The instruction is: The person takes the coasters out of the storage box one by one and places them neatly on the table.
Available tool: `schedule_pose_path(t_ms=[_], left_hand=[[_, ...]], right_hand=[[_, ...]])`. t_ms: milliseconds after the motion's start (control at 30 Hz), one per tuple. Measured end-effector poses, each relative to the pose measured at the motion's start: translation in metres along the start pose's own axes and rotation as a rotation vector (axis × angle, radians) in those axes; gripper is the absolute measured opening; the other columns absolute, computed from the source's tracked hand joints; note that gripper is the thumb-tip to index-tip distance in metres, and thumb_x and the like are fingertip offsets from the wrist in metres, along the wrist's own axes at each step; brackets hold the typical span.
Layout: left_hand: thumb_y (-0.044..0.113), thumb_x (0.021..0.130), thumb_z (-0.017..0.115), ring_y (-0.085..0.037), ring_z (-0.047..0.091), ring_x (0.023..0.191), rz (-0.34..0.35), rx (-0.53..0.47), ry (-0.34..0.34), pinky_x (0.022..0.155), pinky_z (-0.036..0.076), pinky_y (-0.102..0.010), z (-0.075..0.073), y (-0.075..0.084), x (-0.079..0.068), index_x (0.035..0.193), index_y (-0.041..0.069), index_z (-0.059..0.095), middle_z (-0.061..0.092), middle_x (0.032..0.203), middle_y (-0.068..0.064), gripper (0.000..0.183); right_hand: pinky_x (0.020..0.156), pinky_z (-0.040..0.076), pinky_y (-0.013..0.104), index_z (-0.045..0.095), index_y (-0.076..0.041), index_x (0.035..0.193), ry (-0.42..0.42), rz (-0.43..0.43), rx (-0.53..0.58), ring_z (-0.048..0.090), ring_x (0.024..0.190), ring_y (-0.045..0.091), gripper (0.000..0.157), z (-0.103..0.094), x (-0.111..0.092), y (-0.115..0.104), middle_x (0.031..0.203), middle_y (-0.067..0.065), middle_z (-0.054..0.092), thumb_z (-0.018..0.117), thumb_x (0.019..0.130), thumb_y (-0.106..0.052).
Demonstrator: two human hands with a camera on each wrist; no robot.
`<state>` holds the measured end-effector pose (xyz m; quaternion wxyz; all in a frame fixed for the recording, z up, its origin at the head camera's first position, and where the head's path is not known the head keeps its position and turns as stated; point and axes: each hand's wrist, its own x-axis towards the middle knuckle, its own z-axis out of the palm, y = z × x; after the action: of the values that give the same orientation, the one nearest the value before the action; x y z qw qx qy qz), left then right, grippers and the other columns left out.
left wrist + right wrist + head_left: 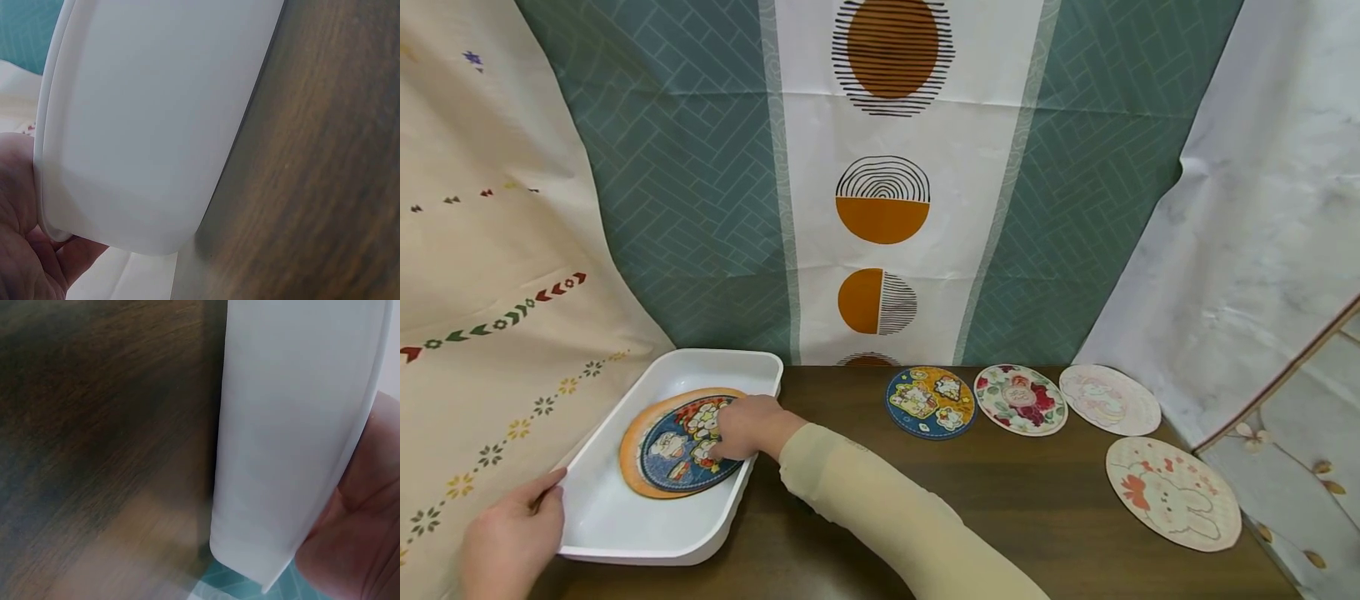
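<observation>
White, the tray (610,517) stood at the left edge of the desk (1037,500), pinched near its front left corner by the left hand (512,533). Inside, the right hand (748,427) touched a blue mat (681,454) overlapping an orange mat (631,454); whether it pinched, I couldn't tell. Four more mats (1021,400) lined the far and right edges.

Plain white marks the tray (625,528) at 8 o'clock in the head view, where a denim-blue disc (681,450) printed with white cartoon figures and touches of red overlaps an orange-tan disc (630,457). Near 5 o'clock, a cartoon-print disc (930,403) pairs navy with mustard; toward 4 o'clock sit a floral disc (1021,401) in red, pink and green on white, a pale disc (1109,401) tinted pink, and a cream disc (1173,494) bearing a red-bowed rabbit. The table (1015,492) shows dark brown wood grain, the sleeve (887,504) pale yellow; at 12, rust-orange circles and black lines pattern a white hanging (808,167).
</observation>
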<state>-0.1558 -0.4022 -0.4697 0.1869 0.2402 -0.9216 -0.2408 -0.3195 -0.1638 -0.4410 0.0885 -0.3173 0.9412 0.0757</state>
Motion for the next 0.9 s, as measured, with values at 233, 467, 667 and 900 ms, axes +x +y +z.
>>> schedule_pose_path(t_ms=[233, 467, 667, 900], left_hand=[[0.010, 0.107, 0.059, -0.060, 0.061, 0.124, 0.018, -0.006, 0.015, 0.101, 0.048, -0.070, 0.000, 0.000, 0.001, 0.135, -0.009, 0.071, 0.066, 0.137, -0.036, 0.035], [0.009, 0.107, 0.060, -0.060, 0.063, 0.120, 0.041, 0.000, 0.033, 0.097, 0.049, -0.069, 0.000, -0.002, 0.000, 0.133, -0.008, 0.073, 0.068, 0.135, -0.035, 0.034], [0.009, 0.106, 0.060, -0.059, 0.063, 0.121, 0.026, -0.010, 0.039, 0.098, 0.049, -0.069, 0.000, 0.001, -0.001, 0.133, -0.009, 0.072, 0.068, 0.135, -0.035, 0.034], [0.009, 0.106, 0.060, -0.060, 0.064, 0.119, 0.026, -0.008, 0.044, 0.097, 0.050, -0.070, 0.000, 0.000, -0.003, 0.132, -0.009, 0.073, 0.068, 0.134, -0.035, 0.033]], right_hand=[[0.092, 0.058, 0.028, 0.079, -0.037, 0.131, -0.012, 0.018, -0.039, 0.062, 0.098, 0.006, 0.051, -0.001, 0.000, -0.004, 0.124, -0.019, 0.074, 0.063, 0.102, -0.076], [0.094, 0.057, 0.029, 0.080, -0.040, 0.130, -0.048, 0.071, -0.057, 0.062, 0.100, 0.008, 0.051, -0.003, 0.000, -0.010, 0.125, -0.020, 0.074, 0.062, 0.101, -0.077], [0.099, 0.053, 0.029, 0.080, -0.037, 0.130, -0.031, 0.101, -0.043, 0.060, 0.107, 0.011, 0.052, -0.002, 0.003, -0.012, 0.125, -0.019, 0.073, 0.066, 0.099, -0.076], [0.103, 0.047, 0.028, 0.082, -0.038, 0.122, -0.013, 0.120, -0.026, 0.060, 0.111, 0.009, 0.048, -0.002, 0.005, -0.014, 0.119, -0.021, 0.073, 0.069, 0.097, -0.076]])
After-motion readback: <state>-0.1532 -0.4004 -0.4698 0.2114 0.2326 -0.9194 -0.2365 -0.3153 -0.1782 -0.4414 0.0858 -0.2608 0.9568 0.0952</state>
